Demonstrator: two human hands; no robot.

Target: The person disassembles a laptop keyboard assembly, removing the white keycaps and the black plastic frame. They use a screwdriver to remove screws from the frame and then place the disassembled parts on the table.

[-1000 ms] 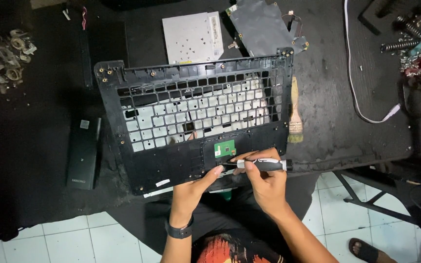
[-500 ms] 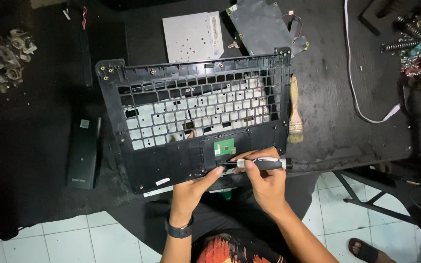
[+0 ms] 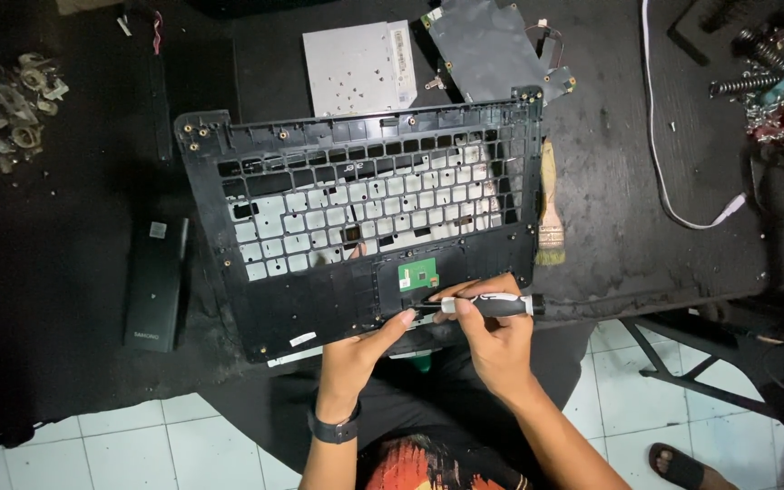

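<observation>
Both hands work at the near edge of a black laptop palmrest: right hand grips a screwdriver, left hand steadies, fingers half-curled; small white label near-left.

A paintbrush, silver drive, white cable and black battery lie around.

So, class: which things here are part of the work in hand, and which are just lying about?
In use:
left hand
right hand
screwdriver
laptop palmrest frame
green circuit board

Lying about:
brush
silver drive
white cable
black battery
springs
</observation>
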